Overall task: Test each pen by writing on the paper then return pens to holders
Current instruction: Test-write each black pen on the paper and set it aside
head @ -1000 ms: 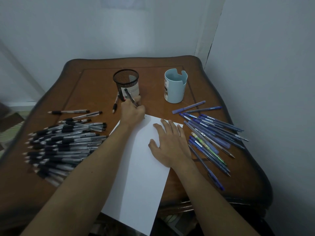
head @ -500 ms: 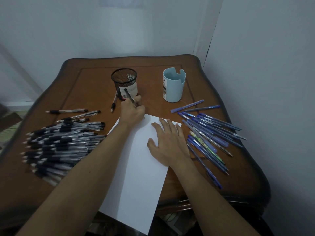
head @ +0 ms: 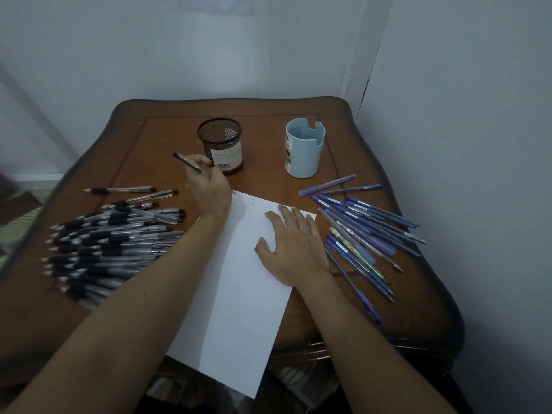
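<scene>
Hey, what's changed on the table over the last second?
The left hand has lifted off the top of the paper and shifted left, beside the black mesh holder, swinging the pen it holds nearly level. Faint writing now shows where it was. The right hand stays flat on the paper; nothing was let go.

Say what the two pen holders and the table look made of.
Black holder: see-through mesh, probably painted metal wire, matt. Blue holder: smooth, opaque, moulded wall with notched rim, likely plastic, possibly ceramic. Table: brown wood, varnished, with a faint sheen.
</scene>
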`<state>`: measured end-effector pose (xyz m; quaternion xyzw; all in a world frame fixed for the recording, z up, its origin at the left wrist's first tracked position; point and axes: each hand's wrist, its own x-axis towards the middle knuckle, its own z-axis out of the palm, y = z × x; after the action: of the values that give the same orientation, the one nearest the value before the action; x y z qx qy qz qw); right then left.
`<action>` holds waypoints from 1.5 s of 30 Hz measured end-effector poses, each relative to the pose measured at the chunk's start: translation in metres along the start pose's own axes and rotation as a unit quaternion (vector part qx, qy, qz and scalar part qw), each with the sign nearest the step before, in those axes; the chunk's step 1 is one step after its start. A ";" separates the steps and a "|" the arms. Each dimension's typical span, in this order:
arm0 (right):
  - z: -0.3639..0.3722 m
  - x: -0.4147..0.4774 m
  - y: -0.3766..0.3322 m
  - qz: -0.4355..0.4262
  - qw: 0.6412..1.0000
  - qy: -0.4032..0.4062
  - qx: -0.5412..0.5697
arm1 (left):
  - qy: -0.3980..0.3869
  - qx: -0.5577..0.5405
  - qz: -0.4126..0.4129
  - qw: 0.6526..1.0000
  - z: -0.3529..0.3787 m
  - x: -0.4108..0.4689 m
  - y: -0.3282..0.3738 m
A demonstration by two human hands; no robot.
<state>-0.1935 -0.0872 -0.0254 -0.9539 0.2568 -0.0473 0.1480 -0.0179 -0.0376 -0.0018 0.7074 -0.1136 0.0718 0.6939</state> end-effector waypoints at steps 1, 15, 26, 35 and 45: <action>0.000 0.000 0.000 0.000 1.000 0.000 0.002 | 0.007 -0.006 -0.006 1.000 -0.002 -0.001 0.004; -0.002 -0.001 0.000 0.002 1.000 -0.001 -0.002 | -0.038 0.054 -0.105 0.992 -0.040 0.039 0.014; 0.002 0.001 0.001 0.004 1.000 0.003 -0.007 | -0.084 0.300 -0.116 0.943 -0.030 0.063 0.010; 0.002 0.001 0.001 0.004 1.000 -0.004 -0.002 | -0.141 0.460 -0.056 0.875 -0.018 0.065 0.001; 0.002 0.001 0.001 0.005 1.000 -0.009 -0.006 | -0.203 0.440 -0.043 0.874 -0.024 0.054 0.008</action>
<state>-0.1930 -0.0878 -0.0275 -0.9539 0.2601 -0.0362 0.1452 0.0337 -0.0170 0.0202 0.9428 -0.1787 -0.0608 0.2747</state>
